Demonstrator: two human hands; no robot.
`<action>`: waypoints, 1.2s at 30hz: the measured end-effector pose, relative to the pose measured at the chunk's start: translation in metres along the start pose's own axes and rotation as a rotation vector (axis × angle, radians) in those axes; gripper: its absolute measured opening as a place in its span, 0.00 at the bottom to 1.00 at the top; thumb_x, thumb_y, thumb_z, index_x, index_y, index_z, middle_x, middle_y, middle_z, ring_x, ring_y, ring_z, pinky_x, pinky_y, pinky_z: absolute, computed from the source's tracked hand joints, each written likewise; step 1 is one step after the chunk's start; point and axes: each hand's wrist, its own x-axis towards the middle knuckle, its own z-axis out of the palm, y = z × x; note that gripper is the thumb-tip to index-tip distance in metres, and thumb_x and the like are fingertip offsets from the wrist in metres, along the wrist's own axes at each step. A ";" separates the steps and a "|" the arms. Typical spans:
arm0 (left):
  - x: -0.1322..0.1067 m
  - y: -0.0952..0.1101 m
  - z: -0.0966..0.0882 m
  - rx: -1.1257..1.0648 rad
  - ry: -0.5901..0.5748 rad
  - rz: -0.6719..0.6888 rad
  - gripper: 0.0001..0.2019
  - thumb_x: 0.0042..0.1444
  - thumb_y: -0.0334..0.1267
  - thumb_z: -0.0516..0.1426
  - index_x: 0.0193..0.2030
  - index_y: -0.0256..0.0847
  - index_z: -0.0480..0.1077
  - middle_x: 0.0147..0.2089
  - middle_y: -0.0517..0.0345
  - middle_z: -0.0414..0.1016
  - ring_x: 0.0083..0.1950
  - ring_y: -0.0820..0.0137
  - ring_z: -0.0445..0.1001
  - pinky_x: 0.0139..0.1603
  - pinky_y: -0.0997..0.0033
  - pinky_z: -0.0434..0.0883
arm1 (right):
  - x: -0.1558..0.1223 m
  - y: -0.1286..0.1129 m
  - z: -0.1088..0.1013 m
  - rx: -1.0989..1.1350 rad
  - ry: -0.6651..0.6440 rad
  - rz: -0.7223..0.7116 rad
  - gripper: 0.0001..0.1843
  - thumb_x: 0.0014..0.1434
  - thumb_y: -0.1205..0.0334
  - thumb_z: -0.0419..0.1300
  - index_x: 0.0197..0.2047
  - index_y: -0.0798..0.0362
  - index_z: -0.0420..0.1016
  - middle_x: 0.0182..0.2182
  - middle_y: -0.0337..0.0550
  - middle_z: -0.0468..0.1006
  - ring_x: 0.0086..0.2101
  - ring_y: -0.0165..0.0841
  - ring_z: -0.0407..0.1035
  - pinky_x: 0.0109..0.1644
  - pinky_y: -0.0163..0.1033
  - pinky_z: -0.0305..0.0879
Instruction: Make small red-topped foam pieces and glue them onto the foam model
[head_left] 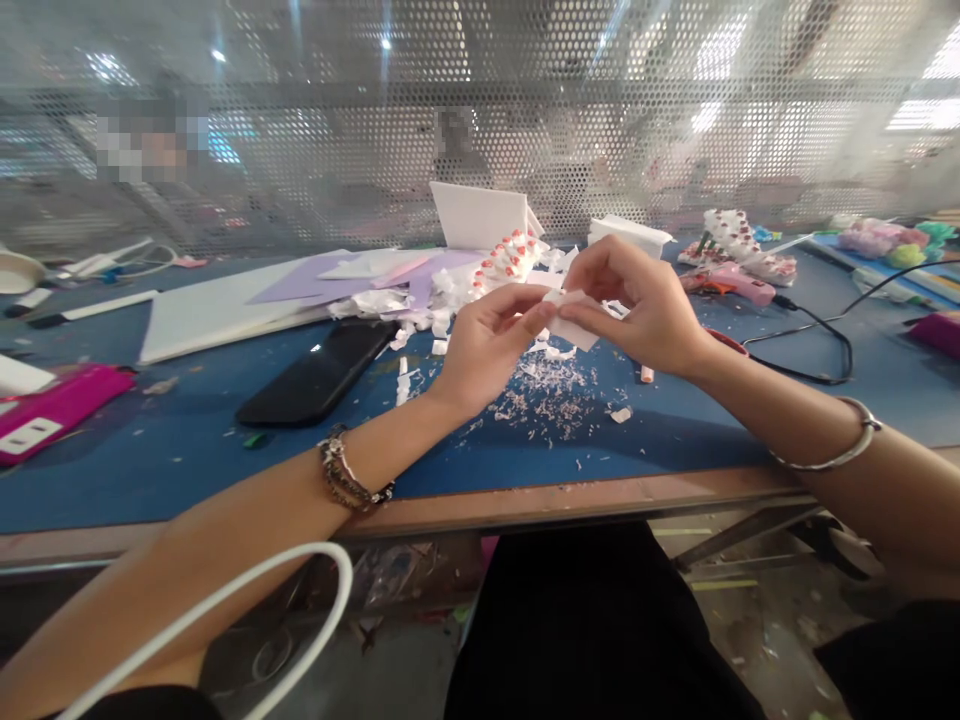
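1. Bright, even light fills the scene; white ceiling lights (pixel 386 42) shine through the perforated screen (pixel 300 150) at the back.
2. Glare bleaches the screen's upper right nearly white.
3. Shadows are soft: a faint one lies on the blue table (pixel 187 440) beneath the left hand (pixel 487 345) and right hand (pixel 645 305).
4. The white scrap (pixel 568 325) they pinch is almost overexposed.
5. Hands and table are sharp; everything behind the screen is hazy, with two pixelated patches.
6. The wide lens bows the table edge and stretches the forearms.

Bare blue mat (pixel 150 455) open btwn phone (pixel 319 372) & near edge; scraps (pixel 551 398) (white bits) clutter ctr.
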 end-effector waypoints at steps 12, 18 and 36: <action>0.002 -0.005 -0.002 -0.241 -0.050 -0.163 0.10 0.47 0.45 0.60 0.29 0.40 0.72 0.26 0.63 0.68 0.29 0.79 0.66 0.35 0.77 0.65 | 0.004 -0.003 -0.012 -0.261 -0.077 -0.295 0.10 0.60 0.63 0.51 0.41 0.54 0.72 0.34 0.39 0.73 0.34 0.24 0.67 0.38 0.32 0.64; 0.002 -0.003 -0.001 -0.269 -0.122 -0.149 0.09 0.49 0.44 0.59 0.28 0.40 0.71 0.26 0.63 0.70 0.31 0.79 0.69 0.37 0.76 0.66 | 0.001 0.002 -0.011 -0.365 -0.087 -0.341 0.11 0.62 0.62 0.49 0.41 0.54 0.70 0.34 0.41 0.70 0.36 0.26 0.64 0.41 0.36 0.63; 0.004 -0.010 -0.005 -0.241 -0.078 -0.160 0.10 0.47 0.46 0.60 0.28 0.42 0.71 0.26 0.62 0.68 0.30 0.77 0.67 0.36 0.73 0.66 | 0.004 -0.009 -0.007 0.082 -0.135 0.061 0.13 0.56 0.62 0.54 0.41 0.59 0.73 0.34 0.42 0.75 0.34 0.26 0.68 0.39 0.35 0.65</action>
